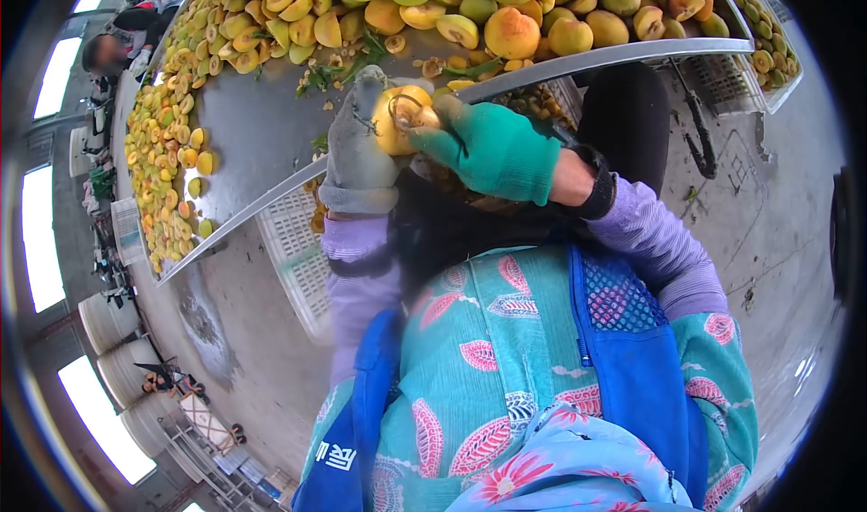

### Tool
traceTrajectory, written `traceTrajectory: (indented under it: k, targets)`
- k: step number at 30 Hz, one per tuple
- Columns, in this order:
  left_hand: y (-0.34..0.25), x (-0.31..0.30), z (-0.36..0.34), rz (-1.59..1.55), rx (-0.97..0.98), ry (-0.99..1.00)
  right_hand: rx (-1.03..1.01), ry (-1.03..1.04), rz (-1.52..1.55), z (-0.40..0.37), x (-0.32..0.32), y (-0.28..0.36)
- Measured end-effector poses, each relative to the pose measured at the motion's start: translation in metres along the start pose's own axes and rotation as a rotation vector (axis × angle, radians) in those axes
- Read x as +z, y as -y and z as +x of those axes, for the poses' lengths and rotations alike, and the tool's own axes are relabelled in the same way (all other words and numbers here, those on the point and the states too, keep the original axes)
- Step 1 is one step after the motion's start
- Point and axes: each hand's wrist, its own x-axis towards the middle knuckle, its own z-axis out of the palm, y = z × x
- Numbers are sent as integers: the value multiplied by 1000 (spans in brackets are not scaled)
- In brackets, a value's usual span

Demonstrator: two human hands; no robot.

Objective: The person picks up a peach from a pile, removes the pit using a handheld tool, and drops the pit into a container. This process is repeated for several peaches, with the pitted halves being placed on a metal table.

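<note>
My left hand (pixel 354 142), in a grey work glove, is closed around a yellow peach (pixel 388 134) just above the table's near edge. From the other side, the thumb and fingers of my right hand (pixel 501 146), in a green glove with soiled tips, pinch at its brownish middle. A thin, dark, curved line like a wire loop crosses the fruit there; its other end is hidden. Beyond my hands, whole and halved peaches (pixel 510 33) are heaped on the metal table (pixel 239 119).
Leaves and small scraps (pixel 339 71) lie on the tabletop before the heap. White plastic crates (pixel 293 259) stand under the near edge, and another crate (pixel 763 74) holds fruit at right. A person (pixel 135 42) is at the far left. Large pale tubs (pixel 108 318) line the wall.
</note>
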Motion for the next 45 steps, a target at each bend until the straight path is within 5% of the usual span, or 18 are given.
traceTrajectory:
  k: [1,4,7,10,13,15,17,19,21,23,26,30,33,38,39,42,44,45]
  targets:
    - [2,-3,3,-54,-18,14,16,30,10,0,4,-4]
    - [-1,-13,7,661,307,188,30,69,71,0,7,-11]
    - [-13,-10,12,781,187,213,11,20,225,-4,9,-8]
    - [12,-9,12,410,588,139,70,-78,421,-2,23,-6]
    - [33,14,2,182,690,-19,350,63,779,-1,14,10]
    - [28,2,4,549,868,-18,465,201,957,0,9,16]
    - [25,-6,10,914,1028,-8,228,-38,681,0,31,0]
    - [17,0,11,350,541,102,-12,-266,395,0,60,-20]
    - [3,5,13,191,123,77,154,-87,664,5,50,-13]
    - [12,5,22,254,143,68,522,210,1070,-4,11,26]
    - [2,6,26,330,64,135,558,270,1553,0,20,16]
    - [-1,5,42,542,188,251,485,4,1131,2,37,25]
    - [-5,5,31,-95,-130,344,331,448,1822,10,28,21]
    - [-2,-7,12,-277,-77,20,423,656,1719,16,23,21]
    - [-4,-20,-1,-154,44,-127,291,719,1810,9,26,24]
    - [-20,-105,-43,31,120,-285,590,600,1639,-5,18,6]
    - [-16,-157,-22,976,195,-418,945,316,1679,-6,35,-41]
    - [-17,-135,-7,1091,341,-344,897,295,1652,-7,33,-39]
